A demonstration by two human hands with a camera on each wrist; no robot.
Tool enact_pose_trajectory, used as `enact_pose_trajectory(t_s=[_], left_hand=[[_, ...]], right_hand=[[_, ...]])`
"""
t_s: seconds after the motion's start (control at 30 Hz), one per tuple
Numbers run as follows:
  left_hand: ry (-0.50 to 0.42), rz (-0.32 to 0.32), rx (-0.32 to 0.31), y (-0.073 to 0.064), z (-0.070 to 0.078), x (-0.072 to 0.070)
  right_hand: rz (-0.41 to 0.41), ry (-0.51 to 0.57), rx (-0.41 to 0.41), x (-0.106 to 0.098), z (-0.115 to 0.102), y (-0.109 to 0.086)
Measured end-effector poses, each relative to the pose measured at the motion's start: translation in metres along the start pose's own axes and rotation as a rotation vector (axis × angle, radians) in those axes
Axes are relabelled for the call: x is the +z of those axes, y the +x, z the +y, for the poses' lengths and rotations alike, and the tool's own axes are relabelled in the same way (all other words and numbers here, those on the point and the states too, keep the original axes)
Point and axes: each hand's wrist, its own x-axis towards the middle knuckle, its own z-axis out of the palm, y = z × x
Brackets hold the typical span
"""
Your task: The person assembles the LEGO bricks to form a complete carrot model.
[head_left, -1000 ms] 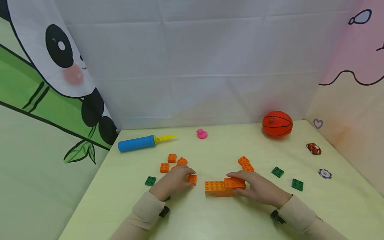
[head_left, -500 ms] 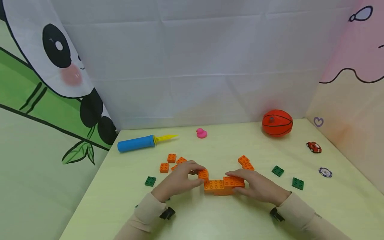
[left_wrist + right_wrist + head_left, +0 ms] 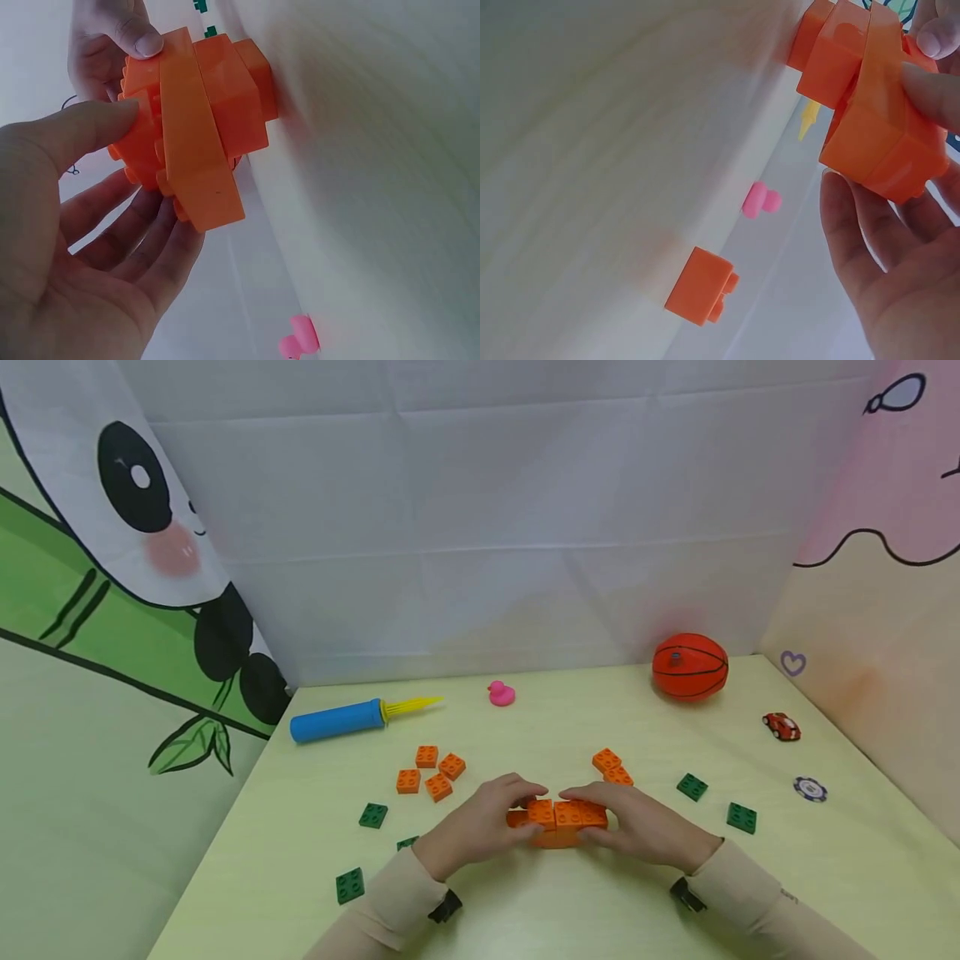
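In the head view a stepped build of orange toy bricks (image 3: 557, 839) stands at the middle front of the table. My left hand (image 3: 483, 827) pinches a small orange brick (image 3: 541, 812) between thumb and fingers, on top of the build's left part. From the other side my right hand (image 3: 647, 823) grips the build's right end, thumb in front and fingers behind. The left wrist view shows the pinched brick (image 3: 139, 146) sitting on the studs of a longer orange brick (image 3: 191, 135), slightly askew. Fingers partly cover the upper bricks.
Several loose orange bricks (image 3: 438, 787) lie left of centre, two more (image 3: 607, 760) behind the right hand. Green bricks (image 3: 372, 815) lie on both sides. A blue pump (image 3: 337, 721), pink duck (image 3: 501, 694), red ball (image 3: 690, 667), toy car (image 3: 782, 727) and poker chip (image 3: 811, 789) lie farther out.
My left hand has picked up a small orange brick and carried it right, onto the build beside the right hand's top brick. The right hand has kept its grip on the build.
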Motion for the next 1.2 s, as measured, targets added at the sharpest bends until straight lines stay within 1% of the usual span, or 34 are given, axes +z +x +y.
enact_pose_trajectory(t_s=[0.2,0.37,0.5,0.63,0.73,0.83,0.93,0.97,1.03,1.07,1.13,1.2], left_hand=[[-0.039,-0.01,-0.013,0.002,0.001,0.004],[-0.04,-0.019,-0.039,0.003,0.001,0.005],[-0.011,-0.016,-0.04,0.004,0.003,0.005],[0.055,-0.012,-0.032,0.004,0.006,0.005],[0.084,-0.011,-0.037,0.005,0.007,0.005],[0.081,-0.022,-0.041,0.003,0.005,0.006],[0.051,-0.037,-0.055,-0.002,0.001,0.002],[0.045,-0.037,-0.069,-0.005,-0.002,0.0],[0.045,-0.019,-0.123,-0.01,-0.008,-0.008],[0.063,0.005,-0.146,-0.013,-0.013,-0.013],[0.111,0.059,-0.215,-0.02,-0.023,-0.023],[0.172,0.106,-0.297,-0.025,-0.034,-0.033]], right_hand=[[-0.001,0.007,-0.004,0.0,0.001,0.001],[-0.003,0.015,-0.006,0.0,0.003,0.001],[-0.008,0.03,0.005,-0.001,0.003,0.002],[-0.008,0.039,0.016,-0.001,0.002,0.002],[0.001,0.04,0.013,-0.001,0.002,0.003],[-0.001,0.045,0.008,-0.001,0.003,0.003],[-0.011,0.05,0.006,0.0,0.004,0.003],[-0.014,0.051,0.004,0.001,0.004,0.004],[-0.017,0.05,0.002,0.001,0.004,0.004],[-0.019,0.051,0.002,0.001,0.003,0.004],[-0.022,0.051,0.004,0.0,0.002,0.004],[-0.025,0.049,0.009,0.0,0.001,0.004]])
